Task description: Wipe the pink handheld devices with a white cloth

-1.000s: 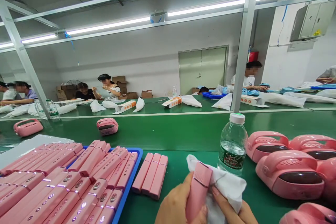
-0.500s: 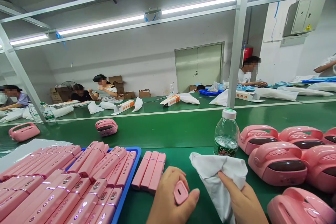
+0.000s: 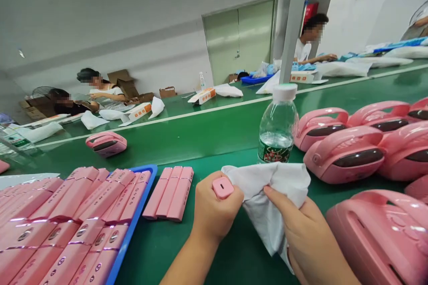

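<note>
Left hand (image 3: 214, 209), head view: closed in a fist around one pink stick (image 3: 223, 188), its square, slotted end turned toward my camera; I see the rest hidden by the fingers.
Right hand (image 3: 306, 229): gripping a white cloth (image 3: 267, 207) between thumb and fingers; folds hang down, and one edge reaches the left hand, though I cannot tell whether they touch.
Loose sticks (image 3: 169, 193): three, side by side on the green table (image 3: 157, 249), between tray and left hand.
Blue tray (image 3: 129, 231): at my left, piled with more pink sticks.
Bottle (image 3: 277, 131): clear, white-capped, upright, just behind the cloth.
Pink cases (image 3: 347, 153): handled, dark-windowed, grouped at my right.
Lone case (image 3: 106, 144): farther off, beyond the tray.
</note>
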`<action>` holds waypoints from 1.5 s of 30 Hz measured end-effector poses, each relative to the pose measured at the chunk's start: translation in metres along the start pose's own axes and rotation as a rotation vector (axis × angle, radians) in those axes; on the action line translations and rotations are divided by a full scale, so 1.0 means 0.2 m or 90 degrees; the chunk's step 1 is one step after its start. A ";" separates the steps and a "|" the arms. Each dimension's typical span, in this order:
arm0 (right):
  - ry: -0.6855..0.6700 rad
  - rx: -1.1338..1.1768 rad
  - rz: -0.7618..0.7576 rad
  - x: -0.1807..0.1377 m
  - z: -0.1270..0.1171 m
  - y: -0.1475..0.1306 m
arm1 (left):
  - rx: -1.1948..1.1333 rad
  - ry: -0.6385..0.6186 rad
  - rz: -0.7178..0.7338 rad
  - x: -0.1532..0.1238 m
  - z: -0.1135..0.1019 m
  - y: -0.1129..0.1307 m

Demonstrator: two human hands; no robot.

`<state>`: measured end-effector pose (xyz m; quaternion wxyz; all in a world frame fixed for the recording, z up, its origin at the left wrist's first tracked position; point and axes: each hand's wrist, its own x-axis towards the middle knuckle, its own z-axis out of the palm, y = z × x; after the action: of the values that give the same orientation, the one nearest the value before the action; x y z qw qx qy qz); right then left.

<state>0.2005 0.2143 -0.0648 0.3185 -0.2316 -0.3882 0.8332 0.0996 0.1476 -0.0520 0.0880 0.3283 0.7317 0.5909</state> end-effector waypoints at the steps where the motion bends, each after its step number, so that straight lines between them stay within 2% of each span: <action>1: -0.003 0.000 0.007 0.00 0.00 0.00 | -0.011 0.005 -0.010 0.01 0.00 0.00; 9: 0.090 -0.013 0.027 0.00 0.01 -0.02 | -0.181 0.036 -0.127 0.16 -0.07 -0.04; 12: 0.116 -0.048 0.015 0.01 0.01 -0.02 | -0.228 0.056 -0.168 0.17 -0.07 -0.05; 14: 0.125 -0.063 0.000 0.02 0.00 -0.02 | -0.227 0.072 -0.159 0.13 -0.06 -0.04; 17: 0.131 -0.061 -0.017 0.03 0.00 -0.01 | -0.199 0.093 -0.079 0.06 -0.05 -0.03; 20: 0.127 -0.039 -0.012 0.03 0.00 -0.02 | -0.242 0.084 -0.059 -0.01 -0.08 -0.05; 22: 0.095 -0.038 -0.003 0.03 0.01 -0.02 | -0.306 0.070 -0.098 -0.02 -0.11 -0.08; 26: 0.038 -0.101 -0.048 0.04 0.01 0.00 | -0.445 0.040 -0.165 0.00 -0.17 -0.09; 30: 0.062 -0.158 -0.045 0.08 -0.01 0.05 | -0.484 -0.011 -0.171 0.04 -0.18 -0.01; 33: 0.042 -0.186 -0.031 0.10 0.00 0.08 | -0.515 -0.068 -0.167 0.07 -0.20 0.09; 39: 0.025 -0.235 -0.039 0.11 0.01 0.09 | -0.793 -0.235 -0.118 0.02 -0.31 0.28; 42: 0.008 -0.248 -0.034 0.12 0.01 0.10 | -0.814 -0.254 -0.142 -0.03 -0.34 0.36; 45: -0.008 -0.258 -0.040 0.12 0.01 0.10 | -0.797 -0.273 -0.116 -0.05 -0.34 0.42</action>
<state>0.1762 0.2201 -0.0839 0.2886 -0.2733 -0.5570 0.7292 0.1032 0.0948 0.0423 0.4553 0.2624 0.2415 0.8158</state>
